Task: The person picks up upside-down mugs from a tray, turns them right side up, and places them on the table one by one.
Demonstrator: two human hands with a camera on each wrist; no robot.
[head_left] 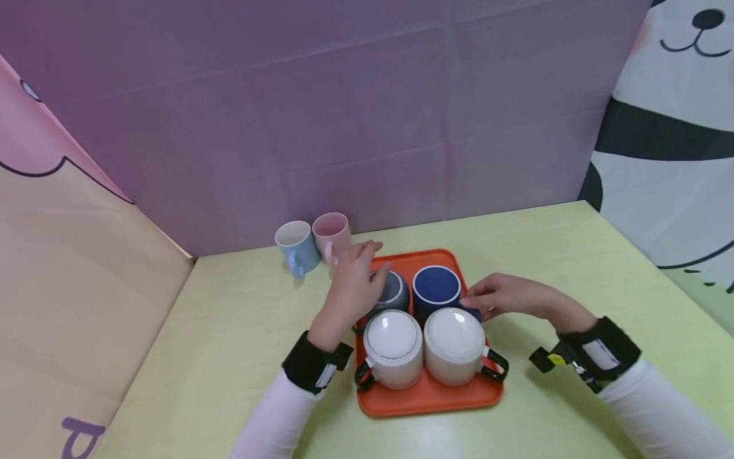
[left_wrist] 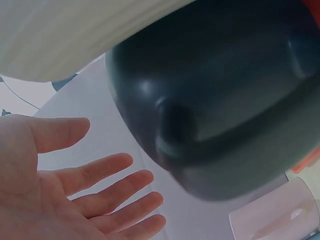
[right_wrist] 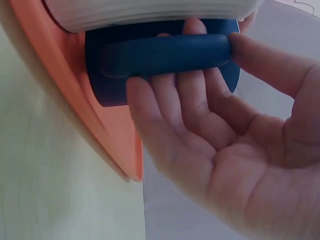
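Note:
An orange tray (head_left: 427,398) carries a dark grey mug (head_left: 397,292) at the back left, a dark blue mug (head_left: 437,287) at the back right, and two white mugs (head_left: 392,347) (head_left: 455,344) in front. My left hand (head_left: 367,264) hovers over the grey mug's left side. In the left wrist view the left hand (left_wrist: 100,190) has spread, straight fingers just short of the grey mug (left_wrist: 215,100). My right hand (head_left: 478,299) is at the blue mug's right side. There my right hand (right_wrist: 200,85) has its fingers behind the blue mug's handle (right_wrist: 165,55) and its thumb pressed on the handle's end.
A light blue mug (head_left: 297,245) and a pink mug (head_left: 331,233) stand on the green table (head_left: 229,331) behind the tray, close to the purple back wall. Printed panels wall the table in at left and right. The tray's rim (right_wrist: 75,100) lies right beside my right hand.

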